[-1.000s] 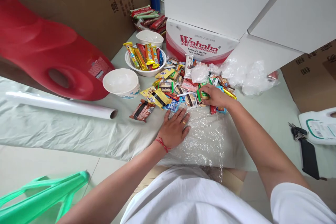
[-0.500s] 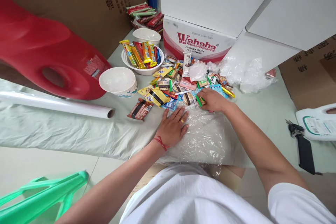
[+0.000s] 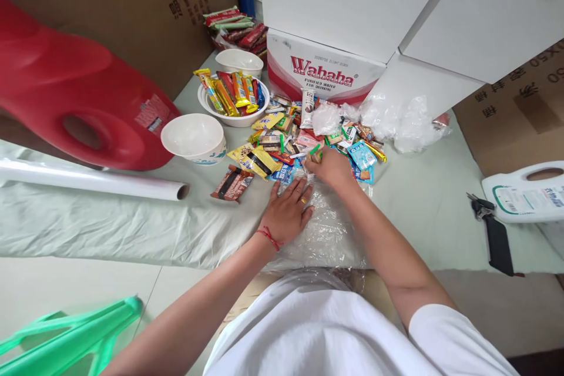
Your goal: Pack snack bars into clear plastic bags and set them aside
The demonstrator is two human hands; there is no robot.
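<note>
My left hand [image 3: 288, 211] lies flat, fingers spread, on a crinkled clear plastic bag [image 3: 328, 229] at the table's front. My right hand [image 3: 332, 167] is closed on a small snack packet [image 3: 314, 153] with a green edge, partly hidden by the fingers, over the near side of a pile of wrapped snacks [image 3: 286, 123]. Close by in the pile are a yellow packet with a black band [image 3: 259, 163] and light blue packets [image 3: 362, 155]. A brown packet [image 3: 232, 183] lies apart to the left.
A white bowl of wrapped bars [image 3: 207, 108] and an empty bowl [image 3: 192, 136] stand left. Beyond are a Wahaha carton [image 3: 326, 73] and crumpled plastic [image 3: 412, 126]. A red jug [image 3: 110, 88] and a film roll [image 3: 88, 179] lie left; keys [image 3: 480, 205] and a white bottle [image 3: 524, 194] lie right.
My right hand has moved left across the near side of the pile with the green-edged packet, baring light blue packets. My left hand stays flat on the bag. The view has shifted slightly.
</note>
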